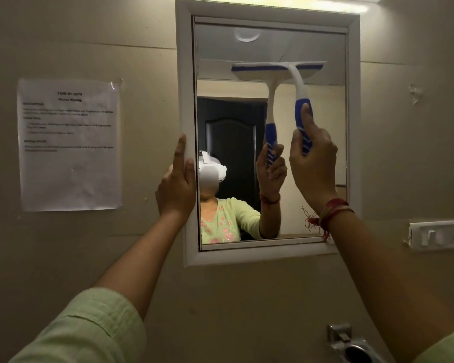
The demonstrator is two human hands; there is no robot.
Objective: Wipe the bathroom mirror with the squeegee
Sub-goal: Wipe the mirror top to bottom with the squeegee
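Note:
A white-framed mirror (351,100) hangs on the beige wall. A white and blue squeegee (298,82) has its blade pressed flat against the upper right part of the glass. My right hand (313,166) is shut on the blue handle, thumb along its front. My left hand (177,184) grips the left edge of the mirror frame, fingers curled round it. The glass shows the reflection of the squeegee, my arm and a person in a light green top.
A printed task sheet (70,145) is taped to the wall on the left. A white switch and socket plate (439,234) sits at the right. A metal holder (351,344) is fixed to the wall below the mirror.

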